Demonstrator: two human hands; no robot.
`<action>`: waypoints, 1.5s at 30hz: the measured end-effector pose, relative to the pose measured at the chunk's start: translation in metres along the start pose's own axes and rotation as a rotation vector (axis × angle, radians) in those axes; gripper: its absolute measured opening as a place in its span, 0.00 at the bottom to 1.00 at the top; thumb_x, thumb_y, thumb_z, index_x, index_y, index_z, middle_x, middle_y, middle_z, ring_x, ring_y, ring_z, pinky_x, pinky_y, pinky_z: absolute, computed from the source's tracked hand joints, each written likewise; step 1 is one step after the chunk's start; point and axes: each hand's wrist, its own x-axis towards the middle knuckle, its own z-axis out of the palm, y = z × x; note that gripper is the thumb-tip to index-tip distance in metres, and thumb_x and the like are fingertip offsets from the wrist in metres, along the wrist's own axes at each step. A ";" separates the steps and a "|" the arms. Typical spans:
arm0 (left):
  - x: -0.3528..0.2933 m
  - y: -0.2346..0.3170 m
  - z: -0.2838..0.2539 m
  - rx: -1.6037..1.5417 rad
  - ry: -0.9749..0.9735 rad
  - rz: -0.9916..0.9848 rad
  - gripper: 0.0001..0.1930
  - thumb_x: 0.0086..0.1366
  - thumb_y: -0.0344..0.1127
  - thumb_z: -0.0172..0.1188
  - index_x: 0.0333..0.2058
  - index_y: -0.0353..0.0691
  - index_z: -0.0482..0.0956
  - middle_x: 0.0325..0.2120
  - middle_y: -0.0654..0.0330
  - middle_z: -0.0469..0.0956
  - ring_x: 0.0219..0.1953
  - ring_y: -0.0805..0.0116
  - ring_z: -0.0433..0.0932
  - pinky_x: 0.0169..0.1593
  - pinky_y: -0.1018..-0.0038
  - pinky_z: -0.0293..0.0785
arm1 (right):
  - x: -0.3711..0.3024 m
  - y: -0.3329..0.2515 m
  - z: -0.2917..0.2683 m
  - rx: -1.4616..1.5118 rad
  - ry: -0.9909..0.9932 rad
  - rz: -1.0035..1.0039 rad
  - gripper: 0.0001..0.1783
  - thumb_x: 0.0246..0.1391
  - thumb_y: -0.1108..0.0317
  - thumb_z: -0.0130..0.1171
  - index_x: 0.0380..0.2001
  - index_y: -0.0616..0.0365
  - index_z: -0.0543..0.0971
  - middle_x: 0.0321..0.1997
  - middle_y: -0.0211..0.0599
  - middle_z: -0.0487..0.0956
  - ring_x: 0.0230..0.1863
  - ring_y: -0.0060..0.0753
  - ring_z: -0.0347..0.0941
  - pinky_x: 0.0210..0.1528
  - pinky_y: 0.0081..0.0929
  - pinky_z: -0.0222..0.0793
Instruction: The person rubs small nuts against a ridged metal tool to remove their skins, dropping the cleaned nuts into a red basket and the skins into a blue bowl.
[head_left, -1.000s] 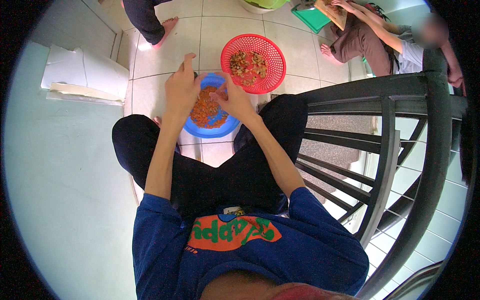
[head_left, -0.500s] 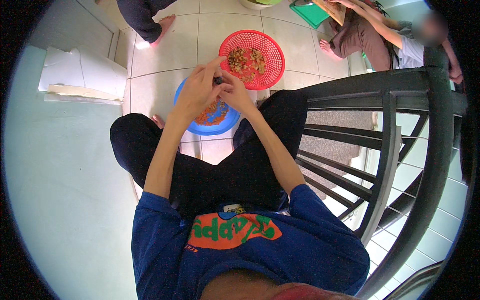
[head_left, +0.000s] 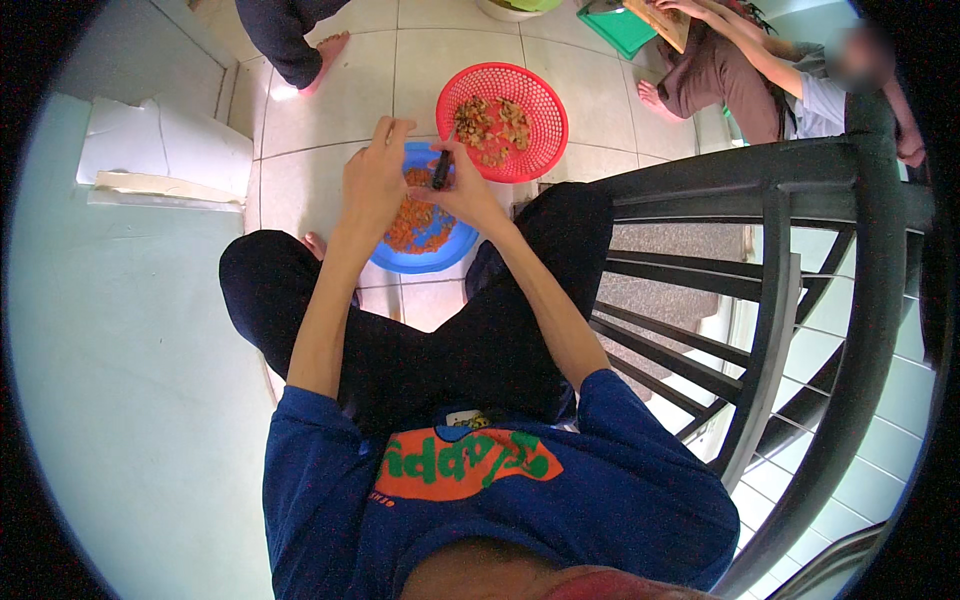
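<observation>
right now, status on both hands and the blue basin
Right hand holding black-handled tool. Left hand alongside, hold unclear. Blue basin below, partly hidden by hands, orange bits inside. Red basket just beyond.

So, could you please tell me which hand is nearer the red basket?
Right: the right hand appears at the lower-left rim of the red basket; the left hand is farther left, over the left edge of the blue basin.

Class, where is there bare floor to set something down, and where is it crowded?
Bare floor shows between the upper-left foot and the red basket, and between that basket and the upper-right foot. It is crowded at the blue bowl: left hand and right hand are above it, the basket close by.
</observation>
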 end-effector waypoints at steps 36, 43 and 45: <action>-0.001 0.000 -0.001 0.030 0.026 -0.191 0.17 0.55 0.25 0.51 0.45 0.43 0.67 0.29 0.57 0.81 0.32 0.49 0.82 0.34 0.53 0.75 | 0.014 0.005 -0.003 0.341 0.433 0.018 0.16 0.61 0.65 0.58 0.48 0.59 0.69 0.36 0.38 0.76 0.35 0.27 0.74 0.40 0.28 0.70; -0.001 -0.002 -0.005 -0.004 0.056 -0.096 0.18 0.53 0.23 0.51 0.44 0.41 0.68 0.30 0.55 0.81 0.33 0.50 0.81 0.39 0.56 0.75 | 0.068 -0.028 -0.083 0.015 0.423 0.032 0.21 0.66 0.50 0.47 0.42 0.58 0.78 0.33 0.44 0.82 0.33 0.40 0.81 0.38 0.38 0.74; -0.001 -0.004 -0.003 -0.003 0.068 -0.093 0.16 0.55 0.24 0.52 0.43 0.40 0.69 0.31 0.55 0.80 0.35 0.51 0.81 0.41 0.57 0.75 | 0.094 -0.044 -0.093 -0.229 0.360 0.023 0.24 0.65 0.47 0.45 0.40 0.56 0.81 0.36 0.46 0.83 0.36 0.45 0.82 0.40 0.42 0.74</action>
